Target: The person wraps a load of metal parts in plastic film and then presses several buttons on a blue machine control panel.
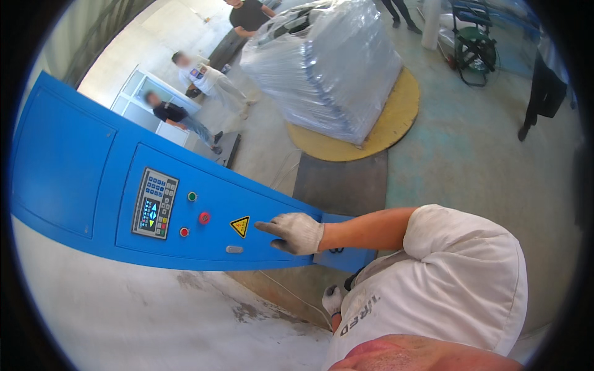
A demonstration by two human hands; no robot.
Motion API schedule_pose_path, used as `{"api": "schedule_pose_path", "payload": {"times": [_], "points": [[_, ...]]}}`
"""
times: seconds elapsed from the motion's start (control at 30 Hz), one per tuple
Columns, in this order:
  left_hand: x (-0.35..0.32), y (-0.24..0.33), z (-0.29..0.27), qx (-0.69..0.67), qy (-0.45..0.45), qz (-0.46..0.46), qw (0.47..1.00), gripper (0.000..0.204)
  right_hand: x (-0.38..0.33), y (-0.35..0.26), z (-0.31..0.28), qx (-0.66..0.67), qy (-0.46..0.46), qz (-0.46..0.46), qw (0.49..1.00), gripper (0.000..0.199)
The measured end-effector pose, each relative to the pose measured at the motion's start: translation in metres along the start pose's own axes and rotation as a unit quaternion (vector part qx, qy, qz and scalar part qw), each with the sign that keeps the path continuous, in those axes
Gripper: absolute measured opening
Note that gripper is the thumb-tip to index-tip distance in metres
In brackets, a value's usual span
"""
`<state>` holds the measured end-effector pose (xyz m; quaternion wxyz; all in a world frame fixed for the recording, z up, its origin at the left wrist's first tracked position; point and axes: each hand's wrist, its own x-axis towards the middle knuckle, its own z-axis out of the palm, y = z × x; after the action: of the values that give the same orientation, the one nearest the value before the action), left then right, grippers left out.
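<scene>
My right hand (295, 233), in a pale work glove with grey fingertips, reaches across in front of a blue control cabinet (204, 167). Its index finger stretches out and the thumb stands apart; nothing is held. Nearest to the fingertip is a yellow triangular warning label (240, 227); whether the finger touches the panel is unclear. Farther along the panel are a red mushroom button (204, 217), a green button (192, 196), a smaller red button (184, 232) and a keypad with a lit screen (154, 204). My left hand (332, 300), also gloved, hangs low by my body, its fingers too small to read.
A film-wrapped pallet load (328, 68) stands on a round yellow turntable (405, 102), with a dark ramp plate (340, 182) before it. Several people stand around the floor beyond. A green wheeled device (475, 49) is at the back right. A white wall (142, 309) runs beside the cabinet.
</scene>
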<state>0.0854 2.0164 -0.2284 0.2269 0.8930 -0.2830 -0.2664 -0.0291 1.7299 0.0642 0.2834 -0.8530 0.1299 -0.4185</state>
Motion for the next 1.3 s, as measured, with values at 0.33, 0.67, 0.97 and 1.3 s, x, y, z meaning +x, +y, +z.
{"api": "schedule_pose_path", "payload": {"times": [0.33,0.67,0.97,1.3], "points": [[-0.036,0.048,-0.008,-0.073,0.016,-0.002,0.997,0.036,-0.013,0.022,0.004,-0.055,-0.089,0.050,0.993,0.067],[-0.043,0.021,-0.014,-0.137,0.093,0.008,0.986,0.033,0.029,-0.020,0.031,0.071,0.002,-0.066,0.995,0.069],[-0.065,-0.122,0.066,-0.122,0.015,-0.087,0.989,0.033,-0.033,0.012,0.025,0.002,-0.112,0.066,0.992,0.075],[-0.007,-0.025,0.041,-0.068,-0.011,-0.025,0.997,0.034,-0.055,0.040,0.000,-0.016,-0.052,0.100,0.993,0.072]]}}
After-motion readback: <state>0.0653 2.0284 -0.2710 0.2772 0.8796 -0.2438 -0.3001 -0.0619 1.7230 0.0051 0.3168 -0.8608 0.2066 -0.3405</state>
